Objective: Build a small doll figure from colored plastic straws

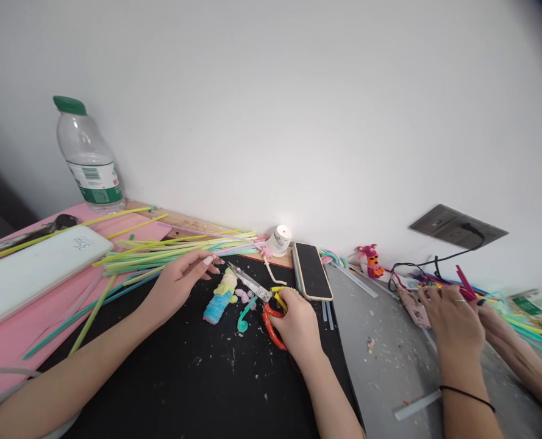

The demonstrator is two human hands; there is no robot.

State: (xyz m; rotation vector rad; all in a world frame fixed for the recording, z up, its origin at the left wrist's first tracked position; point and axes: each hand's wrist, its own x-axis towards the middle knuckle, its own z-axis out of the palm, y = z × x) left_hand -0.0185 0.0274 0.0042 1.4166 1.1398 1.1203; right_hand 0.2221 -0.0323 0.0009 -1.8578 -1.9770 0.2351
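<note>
My right hand (299, 323) is closed around the red and yellow handles of a pair of scissors (256, 286), whose blades point up and left. At the blade tips, my left hand (183, 279) has thumb and fingers pinched together; whatever is between them is too small to make out. Just below the blades lies a fuzzy blue and pale yellow pipe-cleaner figure (219, 302) on the black mat (183, 378). Beside it are a curled teal pipe cleaner (243, 322) and small lilac fuzzy balls (244, 297).
Many pipe cleaners (133, 259) lie behind my left hand. A paper cup (280, 240) and a phone (313, 271) stand near the wall. At left are a white power bank (42, 274) and a bottle (92, 158). A co-worker's hands (456, 323) work at right.
</note>
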